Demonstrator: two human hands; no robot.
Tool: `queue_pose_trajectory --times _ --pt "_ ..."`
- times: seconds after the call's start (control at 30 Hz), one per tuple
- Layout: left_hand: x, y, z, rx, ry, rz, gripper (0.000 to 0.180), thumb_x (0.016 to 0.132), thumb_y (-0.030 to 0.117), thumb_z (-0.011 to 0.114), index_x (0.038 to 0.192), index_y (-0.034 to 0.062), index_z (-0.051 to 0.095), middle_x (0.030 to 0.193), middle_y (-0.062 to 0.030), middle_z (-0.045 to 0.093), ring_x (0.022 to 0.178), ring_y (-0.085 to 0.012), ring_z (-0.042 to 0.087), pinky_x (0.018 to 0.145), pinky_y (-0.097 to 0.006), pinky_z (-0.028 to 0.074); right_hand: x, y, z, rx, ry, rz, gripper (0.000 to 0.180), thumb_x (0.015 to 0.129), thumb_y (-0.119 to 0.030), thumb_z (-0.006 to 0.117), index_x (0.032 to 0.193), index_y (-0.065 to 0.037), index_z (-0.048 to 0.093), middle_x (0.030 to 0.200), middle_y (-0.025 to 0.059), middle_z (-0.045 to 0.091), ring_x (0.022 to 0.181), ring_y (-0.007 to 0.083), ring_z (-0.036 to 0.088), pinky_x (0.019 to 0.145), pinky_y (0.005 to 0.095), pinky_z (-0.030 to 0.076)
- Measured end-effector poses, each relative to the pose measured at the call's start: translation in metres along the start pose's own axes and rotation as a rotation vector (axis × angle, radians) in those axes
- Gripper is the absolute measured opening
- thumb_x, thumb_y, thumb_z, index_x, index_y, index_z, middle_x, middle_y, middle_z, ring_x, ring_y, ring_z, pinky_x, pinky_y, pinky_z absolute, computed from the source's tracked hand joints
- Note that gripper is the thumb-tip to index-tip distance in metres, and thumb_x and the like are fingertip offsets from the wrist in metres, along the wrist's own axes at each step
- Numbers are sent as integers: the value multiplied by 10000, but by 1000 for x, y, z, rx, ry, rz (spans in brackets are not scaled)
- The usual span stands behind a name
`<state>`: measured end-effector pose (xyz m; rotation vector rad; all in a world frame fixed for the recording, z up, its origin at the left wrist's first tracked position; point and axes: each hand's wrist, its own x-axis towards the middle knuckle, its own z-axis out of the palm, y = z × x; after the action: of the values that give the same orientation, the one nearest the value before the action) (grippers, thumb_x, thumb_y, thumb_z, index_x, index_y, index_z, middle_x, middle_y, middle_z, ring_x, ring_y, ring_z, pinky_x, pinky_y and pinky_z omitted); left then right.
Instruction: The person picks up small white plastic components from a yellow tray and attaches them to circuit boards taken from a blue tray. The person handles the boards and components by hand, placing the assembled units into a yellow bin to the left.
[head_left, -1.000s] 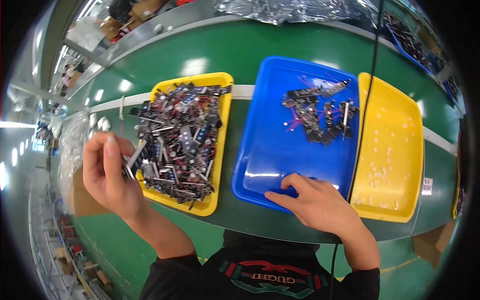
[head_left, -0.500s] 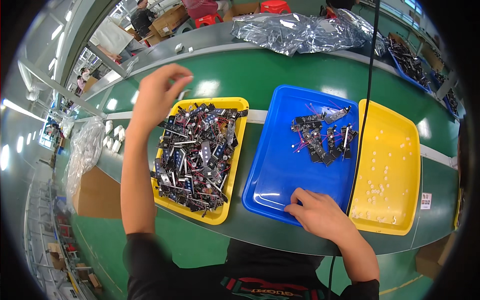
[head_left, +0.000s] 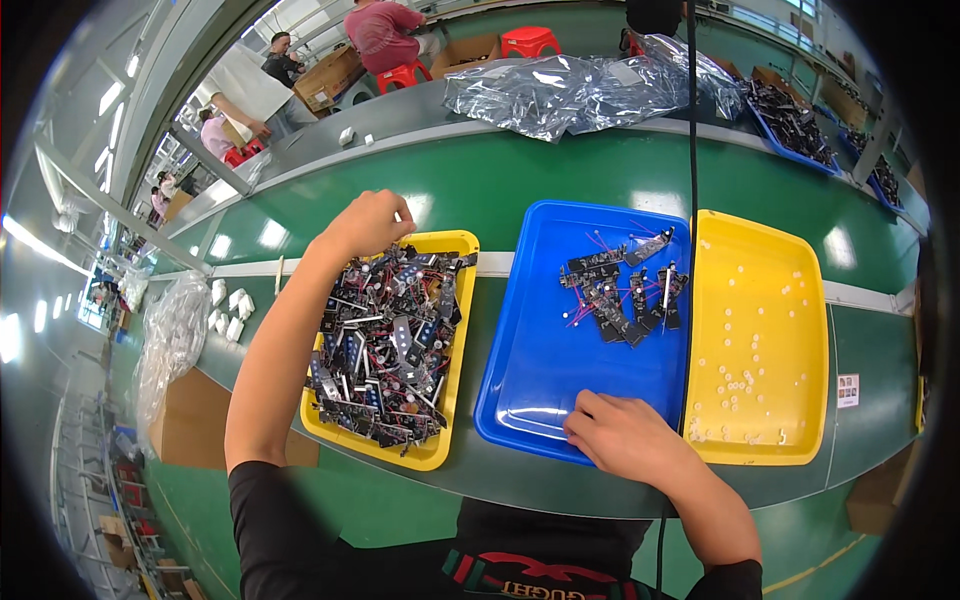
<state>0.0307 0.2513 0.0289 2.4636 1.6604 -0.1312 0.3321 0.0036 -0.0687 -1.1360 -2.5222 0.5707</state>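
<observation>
My left hand [head_left: 368, 224] is over the far edge of a yellow tray [head_left: 463, 330] heaped with small black electronic parts [head_left: 385, 345] with red wires. Its fingers are curled inward, and whatever they hold is hidden. At the near rim of a blue tray [head_left: 530, 370], my right hand [head_left: 632, 436] rests with bent fingers and the thumb drawn in. Nothing I can name shows between them. A smaller group of the same black wired parts [head_left: 615, 300] lies in the far right of the blue tray.
Another yellow tray [head_left: 800, 400] on the right holds scattered small white pieces [head_left: 740, 380]. A black cable [head_left: 690, 180] hangs across the blue tray's right side. White blocks [head_left: 236, 302] and clear plastic [head_left: 172, 325] lie at left. Silvery film [head_left: 570, 95] and co-workers [head_left: 385, 35] are beyond.
My left hand has come down and in to the left tray's far edge; a small piece seen by its fingers earlier no longer shows. My right hand stays by the blue rim. The view has shifted.
</observation>
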Motion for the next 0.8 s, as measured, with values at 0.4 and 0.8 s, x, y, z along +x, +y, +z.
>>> queue_pose_trajectory --times 0.4,0.8 --pt "-3 -1 5 -86 -104 122 426 712 38 710 1122 4 601 903 -142 680 820 -218 659 758 -318 510 -2 3 5 -11 59 -11 118 822 -161 633 836 -63 569 811 78 500 762 256 592 608 381 489" --pt "6 37 20 -130 -66 195 356 752 59 685 1093 5 600 840 -126 700 767 -219 673 716 -326 508 -1 4 0 -15 126 -57 79 763 -91 606 794 -38 557 792 93 534 729 259 606 585 372 494"
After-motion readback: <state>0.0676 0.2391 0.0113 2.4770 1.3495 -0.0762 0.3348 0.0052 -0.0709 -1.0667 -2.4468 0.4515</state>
